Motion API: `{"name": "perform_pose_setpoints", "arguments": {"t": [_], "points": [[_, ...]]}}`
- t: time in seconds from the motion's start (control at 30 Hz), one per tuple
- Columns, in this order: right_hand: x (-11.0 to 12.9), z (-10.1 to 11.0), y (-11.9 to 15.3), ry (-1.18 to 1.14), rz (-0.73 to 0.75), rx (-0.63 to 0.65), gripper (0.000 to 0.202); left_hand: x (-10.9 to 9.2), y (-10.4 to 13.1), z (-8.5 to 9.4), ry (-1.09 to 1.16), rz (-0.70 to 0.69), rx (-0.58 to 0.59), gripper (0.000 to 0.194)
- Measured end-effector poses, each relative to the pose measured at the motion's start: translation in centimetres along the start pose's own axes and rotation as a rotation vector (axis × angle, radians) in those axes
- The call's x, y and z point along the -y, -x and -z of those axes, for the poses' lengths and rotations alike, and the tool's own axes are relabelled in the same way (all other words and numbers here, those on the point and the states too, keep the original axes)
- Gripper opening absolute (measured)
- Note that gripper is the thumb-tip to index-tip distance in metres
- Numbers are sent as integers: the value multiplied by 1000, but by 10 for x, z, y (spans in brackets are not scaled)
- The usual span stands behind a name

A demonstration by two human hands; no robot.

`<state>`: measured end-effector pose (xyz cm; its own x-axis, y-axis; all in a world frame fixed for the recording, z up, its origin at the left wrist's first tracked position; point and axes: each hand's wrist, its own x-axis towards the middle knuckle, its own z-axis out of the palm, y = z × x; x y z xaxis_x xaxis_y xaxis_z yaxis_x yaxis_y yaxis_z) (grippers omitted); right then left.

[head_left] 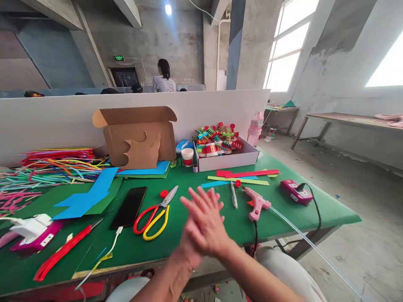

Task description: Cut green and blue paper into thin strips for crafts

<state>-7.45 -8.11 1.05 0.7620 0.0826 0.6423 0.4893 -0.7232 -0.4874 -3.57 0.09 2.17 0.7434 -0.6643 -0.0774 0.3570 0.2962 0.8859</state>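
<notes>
My right hand lies across my left hand, palms together, over the front edge of the green table. The right fingers are stretched out and hold nothing. Much of the left hand is hidden behind the right; its fingertips poke out at the right side, fingers apparently straight. Left of the hands lie scissors with one red and one yellow handle, beside a small red roll. To the right are a white pen, another red roll and a pink glue gun with a clear glue stick.
A black phone, red-handled knife, white cable and power strip lie left. Behind are pipe cleaners, a cardboard box, paper cups and a white box of colourful crafts. A person stands beyond the partition.
</notes>
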Motion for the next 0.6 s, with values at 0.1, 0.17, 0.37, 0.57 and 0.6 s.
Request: {"name": "perform_pose_setpoints", "arguments": {"t": [0.1, 0.17, 0.37, 0.57, 0.6], "points": [[-32, 38, -17, 66, -303, -236, 40, 3, 19, -13, -63, -26, 179, 36], [-34, 47, -19, -113, -443, -291, 42, -2, 22, -9, -151, -1, 270, 13], [25, 19, -1, -562, -229, -30, 39, -16, 4, 36, -541, -206, -80, 27], [25, 21, 3, -340, 18, 88, 35, -44, -56, 59, -1206, -406, -318, 21], [20, 21, 3, -334, -24, 55, 32, -44, -70, 54, -1382, -434, -251, 22]]}}
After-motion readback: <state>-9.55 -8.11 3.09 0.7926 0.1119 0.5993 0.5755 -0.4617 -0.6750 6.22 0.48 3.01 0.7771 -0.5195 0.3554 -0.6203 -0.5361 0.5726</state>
